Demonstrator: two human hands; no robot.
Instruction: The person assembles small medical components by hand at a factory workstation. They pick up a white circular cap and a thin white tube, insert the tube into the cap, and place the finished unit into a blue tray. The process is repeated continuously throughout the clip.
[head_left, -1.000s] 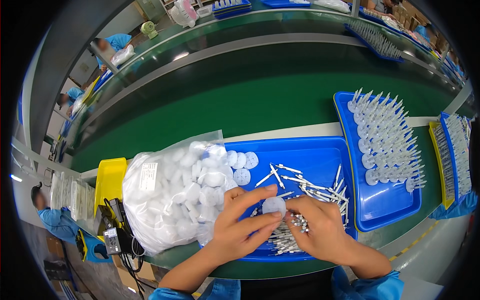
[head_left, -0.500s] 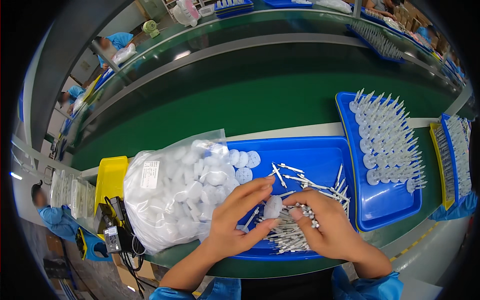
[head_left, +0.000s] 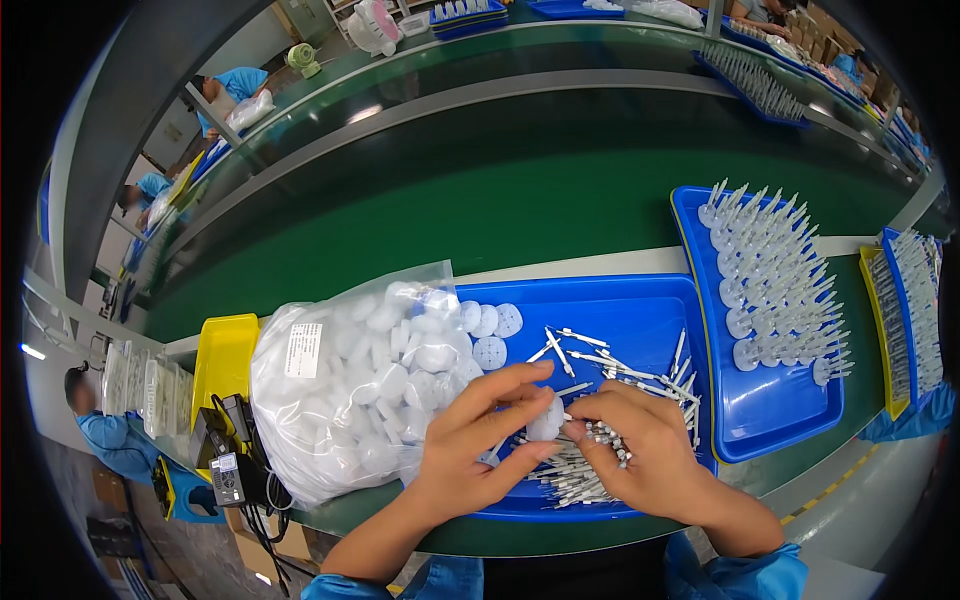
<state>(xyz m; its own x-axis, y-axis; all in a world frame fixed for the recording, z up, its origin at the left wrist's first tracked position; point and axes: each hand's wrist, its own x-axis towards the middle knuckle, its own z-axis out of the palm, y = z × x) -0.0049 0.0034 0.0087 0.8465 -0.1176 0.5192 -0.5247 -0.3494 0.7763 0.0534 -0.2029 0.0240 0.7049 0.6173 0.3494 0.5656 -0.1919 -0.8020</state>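
Worktop point(head_left: 450, 190), green, stretching far behind wide blue tray point(head_left: 620, 305). Wide blue tray front and centre, directly under both hands, presumably for shortest reach. Clear bag point(head_left: 320, 410), full of white discs point(head_left: 388, 382), overlapping left edge of wide blue tray; likely parked there to keep stock near left hand. Second blue tray point(head_left: 770, 410) just right of wide blue tray, carrying pinned discs point(head_left: 770, 290) in tight rows, pins up, probably to avoid tangling. Yellow bin point(head_left: 222, 350) left of wide blue tray, past bag.

Right hand point(head_left: 650, 445), over wide blue tray: fingers curled round sheaf of white pins point(head_left: 607, 434), likely palmed to save reaching back. Left hand point(head_left: 468, 445), over left half of wide blue tray: thumb and fingers grasping held disc point(head_left: 546, 420) near rim, tilted, probably to leave face free toward right hand. Pin tip at or very near disc; can't tell if touching.

Loose discs point(head_left: 489, 352) flat at rear left of wide blue tray. Loose pins point(head_left: 575, 487) heaped at its front, more scattered right; handy for grabbing, presumably.
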